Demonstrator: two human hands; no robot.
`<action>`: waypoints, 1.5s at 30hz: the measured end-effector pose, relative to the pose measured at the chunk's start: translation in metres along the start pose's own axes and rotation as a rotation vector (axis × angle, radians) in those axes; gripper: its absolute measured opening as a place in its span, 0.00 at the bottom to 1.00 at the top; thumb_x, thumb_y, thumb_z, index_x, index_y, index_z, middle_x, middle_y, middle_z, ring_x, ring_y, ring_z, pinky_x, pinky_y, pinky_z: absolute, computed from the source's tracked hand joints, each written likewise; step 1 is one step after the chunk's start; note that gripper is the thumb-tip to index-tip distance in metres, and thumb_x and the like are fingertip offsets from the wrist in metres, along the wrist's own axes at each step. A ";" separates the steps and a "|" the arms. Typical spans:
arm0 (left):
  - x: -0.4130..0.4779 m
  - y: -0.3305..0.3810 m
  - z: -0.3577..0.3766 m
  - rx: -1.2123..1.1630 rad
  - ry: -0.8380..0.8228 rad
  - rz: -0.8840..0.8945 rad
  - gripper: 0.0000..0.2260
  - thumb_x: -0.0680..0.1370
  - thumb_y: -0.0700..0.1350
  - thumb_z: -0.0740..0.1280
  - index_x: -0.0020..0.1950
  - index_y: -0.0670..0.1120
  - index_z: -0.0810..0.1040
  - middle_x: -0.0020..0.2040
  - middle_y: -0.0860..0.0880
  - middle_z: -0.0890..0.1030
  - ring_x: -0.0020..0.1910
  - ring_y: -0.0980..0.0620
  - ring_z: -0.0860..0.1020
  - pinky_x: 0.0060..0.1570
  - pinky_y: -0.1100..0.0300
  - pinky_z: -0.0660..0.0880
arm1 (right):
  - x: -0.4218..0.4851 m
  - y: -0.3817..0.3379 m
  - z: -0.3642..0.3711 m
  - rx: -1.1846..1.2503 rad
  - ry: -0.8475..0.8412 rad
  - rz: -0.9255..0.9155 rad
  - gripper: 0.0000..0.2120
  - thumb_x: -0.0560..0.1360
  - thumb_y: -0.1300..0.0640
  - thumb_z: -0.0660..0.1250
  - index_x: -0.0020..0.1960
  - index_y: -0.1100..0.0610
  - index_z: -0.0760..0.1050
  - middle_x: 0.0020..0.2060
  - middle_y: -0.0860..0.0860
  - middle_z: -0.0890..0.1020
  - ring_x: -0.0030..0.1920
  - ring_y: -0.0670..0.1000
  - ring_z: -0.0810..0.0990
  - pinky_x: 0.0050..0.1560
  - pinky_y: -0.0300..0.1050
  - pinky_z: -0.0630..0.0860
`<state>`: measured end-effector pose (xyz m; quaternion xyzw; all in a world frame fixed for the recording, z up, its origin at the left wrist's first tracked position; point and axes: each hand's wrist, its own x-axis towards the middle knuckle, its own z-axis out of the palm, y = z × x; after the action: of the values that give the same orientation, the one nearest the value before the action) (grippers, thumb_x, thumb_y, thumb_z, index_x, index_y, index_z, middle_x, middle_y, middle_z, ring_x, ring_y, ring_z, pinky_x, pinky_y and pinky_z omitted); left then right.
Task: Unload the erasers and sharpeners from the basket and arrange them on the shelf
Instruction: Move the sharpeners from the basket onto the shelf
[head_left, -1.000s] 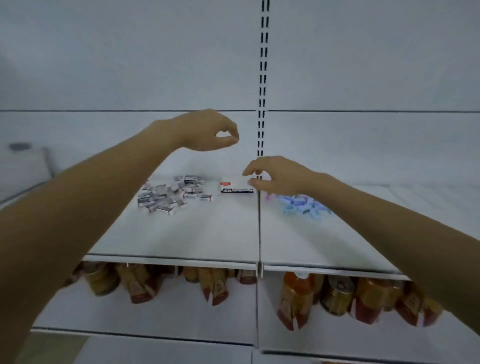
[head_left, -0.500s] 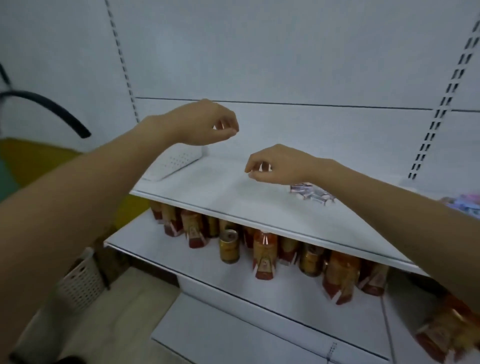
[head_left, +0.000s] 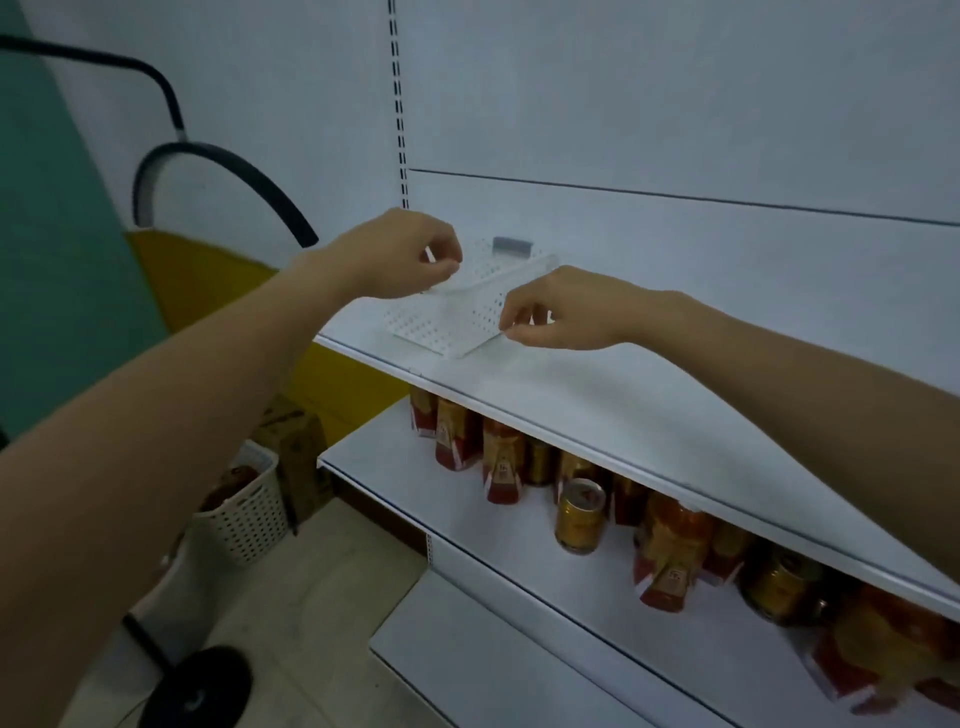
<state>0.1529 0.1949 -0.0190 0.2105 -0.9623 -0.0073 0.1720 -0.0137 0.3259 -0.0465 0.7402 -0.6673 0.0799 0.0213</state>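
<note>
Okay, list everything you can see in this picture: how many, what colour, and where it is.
white perforated plastic basket: one, white with grey handle, left end of the upper shelf
white metal shelf unit: one, white, right side of view
orange-red pouches: several, orange and red, lower shelf
gold cans: at least three, gold, lower shelf among the pouches
white lattice bin: one, white, floor left of the shelves
brown cardboard box: one, brown, behind that bin
black curved hose: one, black, by the left wall
left hand: one, fingers curled, above the basket
right hand: one, fingers curled, at the basket's near corner, contact unclear
</note>
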 end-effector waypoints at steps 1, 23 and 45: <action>0.005 -0.011 -0.002 -0.001 0.001 -0.017 0.10 0.79 0.47 0.61 0.56 0.46 0.77 0.54 0.49 0.79 0.48 0.53 0.75 0.49 0.58 0.72 | 0.013 0.004 -0.004 -0.010 0.007 -0.005 0.10 0.76 0.50 0.61 0.53 0.51 0.77 0.45 0.44 0.78 0.44 0.45 0.76 0.48 0.41 0.73; 0.176 -0.134 0.080 -0.044 -0.343 0.164 0.12 0.78 0.47 0.63 0.61 0.48 0.75 0.59 0.51 0.77 0.46 0.57 0.73 0.49 0.65 0.67 | 0.206 0.140 0.033 -0.019 0.083 0.300 0.09 0.75 0.53 0.64 0.54 0.52 0.77 0.46 0.47 0.78 0.45 0.47 0.74 0.50 0.45 0.73; 0.244 -0.112 0.151 0.003 -0.568 0.737 0.15 0.77 0.48 0.64 0.61 0.43 0.72 0.58 0.45 0.76 0.54 0.45 0.75 0.56 0.52 0.73 | 0.199 0.129 0.045 0.016 0.319 0.751 0.12 0.74 0.64 0.62 0.55 0.59 0.78 0.54 0.57 0.78 0.54 0.54 0.75 0.51 0.36 0.65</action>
<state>-0.0607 -0.0153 -0.0902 -0.1557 -0.9819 -0.0015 -0.1076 -0.1184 0.1099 -0.0714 0.4237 -0.8788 0.2009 0.0880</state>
